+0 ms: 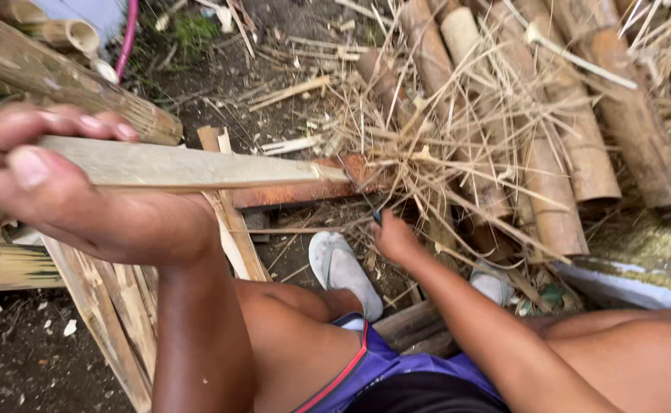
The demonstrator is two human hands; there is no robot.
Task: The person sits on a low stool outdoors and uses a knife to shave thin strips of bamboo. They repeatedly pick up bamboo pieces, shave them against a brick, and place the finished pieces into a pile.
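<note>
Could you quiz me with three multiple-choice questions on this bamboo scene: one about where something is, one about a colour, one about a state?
1. Where does the tangle of dry fibres lie?
A. on the bamboo poles
B. on the person's lap
C. in a bucket

2. What colour are the shorts?
A. green
B. purple with red trim
C. white

3. How is the bamboo strip held?
A. lying loose on the ground
B. gripped in the left hand
C. tied to a post

Answers:
1. A, the fibres spread over the bamboo poles.
2. B, purple cloth, red edge.
3. B, the left hand closes its thumb and fingers on the strip.
</note>
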